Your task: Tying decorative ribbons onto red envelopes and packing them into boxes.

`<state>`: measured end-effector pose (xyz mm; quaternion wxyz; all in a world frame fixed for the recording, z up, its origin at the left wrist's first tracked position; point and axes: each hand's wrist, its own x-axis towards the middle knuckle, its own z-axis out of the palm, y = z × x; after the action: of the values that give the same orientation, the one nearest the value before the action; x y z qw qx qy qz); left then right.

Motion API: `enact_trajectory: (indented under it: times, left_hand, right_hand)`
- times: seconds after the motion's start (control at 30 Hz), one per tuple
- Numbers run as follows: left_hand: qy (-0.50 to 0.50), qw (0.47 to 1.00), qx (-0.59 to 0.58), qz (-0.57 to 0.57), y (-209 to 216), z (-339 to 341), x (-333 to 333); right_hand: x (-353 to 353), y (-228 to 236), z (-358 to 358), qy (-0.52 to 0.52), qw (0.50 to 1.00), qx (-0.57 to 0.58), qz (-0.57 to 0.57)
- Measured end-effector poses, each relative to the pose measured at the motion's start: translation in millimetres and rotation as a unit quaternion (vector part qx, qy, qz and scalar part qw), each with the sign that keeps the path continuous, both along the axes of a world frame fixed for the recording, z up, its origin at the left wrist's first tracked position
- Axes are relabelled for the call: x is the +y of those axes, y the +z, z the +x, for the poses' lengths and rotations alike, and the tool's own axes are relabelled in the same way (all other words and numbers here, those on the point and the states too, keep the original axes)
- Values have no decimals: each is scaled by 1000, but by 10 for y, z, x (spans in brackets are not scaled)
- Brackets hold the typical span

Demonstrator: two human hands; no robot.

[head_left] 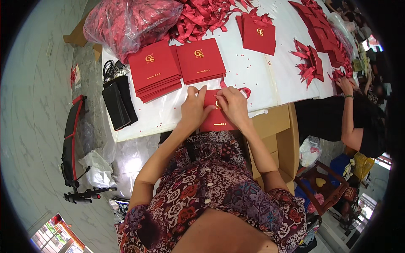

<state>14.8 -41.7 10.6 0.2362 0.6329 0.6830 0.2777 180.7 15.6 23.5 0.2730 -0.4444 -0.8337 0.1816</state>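
Note:
A flat red paper bag (217,120) with gold print lies at the table's near edge, partly over my lap. My left hand (194,106) grips its left side, with the thumb on the front and the fingers curled at the upper corner. At its upper right, my right hand (233,105) pinches a red ribbon (245,91), which loops out beside the fingers. The exact spot where ribbon meets bag is hidden by my fingertips. Just beyond are two stacks of similar bags, a left stack (154,69) and a right stack (201,60).
A clear plastic sack (133,21) of red material and a heap of ribbons (202,19) lie at the back. A black phone (115,106) rests at the left. Beribboned bags (259,36) lie farther right. An open carton (276,139) adjoins my right side; a co-worker's hand (346,85) is beyond.

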Motion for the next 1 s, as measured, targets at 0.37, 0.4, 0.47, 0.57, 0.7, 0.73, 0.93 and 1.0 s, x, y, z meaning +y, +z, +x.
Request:
enact_trajectory:
  times: [0.37, 0.4, 0.47, 0.57, 0.7, 0.73, 0.93, 1.0]
  left_hand:
    - [-32, 995, 0, 91, -52, -55, 105]
    - [-37, 995, -23, 89, -44, -65, 114]
    - [-36, 994, -19, 99, -27, -54, 124]
    - [-37, 994, -4, 106, -46, -32, 130]
    - [-41, 994, 9, 97, -43, 14, 134]
    - [-40, 994, 9, 97, -31, 11, 135]
    - [-21, 989, -96, 109, -64, -44, 174]
    - [-46, 989, -104, 99, -83, -52, 194]
  right_hand:
    - [-39, -51, -145, -5, 998, 21, -62]
    - [-42, -54, -149, -16, 995, 39, -86]
    - [-59, -32, -171, -34, 991, 59, -118]
    - [-79, -50, -204, -59, 983, 98, -144]
    - [-131, -7, -260, -81, 981, 99, -145]
    - [-147, -22, -274, -80, 981, 99, -145]
    - [-162, -71, -264, -28, 998, 62, 7]
    - [-150, -9, -255, -28, 996, 51, -73]
